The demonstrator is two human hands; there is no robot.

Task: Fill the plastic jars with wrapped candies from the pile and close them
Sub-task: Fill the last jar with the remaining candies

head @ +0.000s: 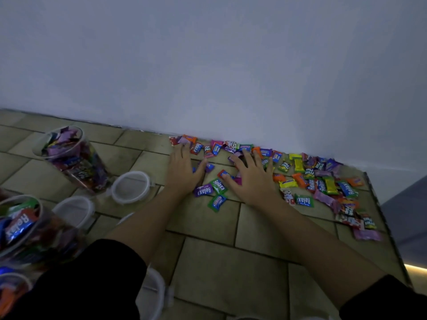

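Observation:
Wrapped candies (318, 181) in many colours lie spread along the wall on the tiled counter. My left hand (182, 170) lies flat with straight fingers on the candies at the pile's left end. My right hand (250, 179) lies spread flat on candies near the middle. A clear plastic jar (74, 158) full of candies stands open at the left. A second filled open jar (25, 227) stands nearer, at the left edge. A third jar (11, 289) shows at the bottom left. White lids (130, 187) (74, 210) lie beside the jars.
The white wall (208, 65) rises right behind the candies. The tiled counter (231, 262) ends at its right edge (388, 227), with a drop beyond. Another white lid (152, 294) lies near my left sleeve at the bottom.

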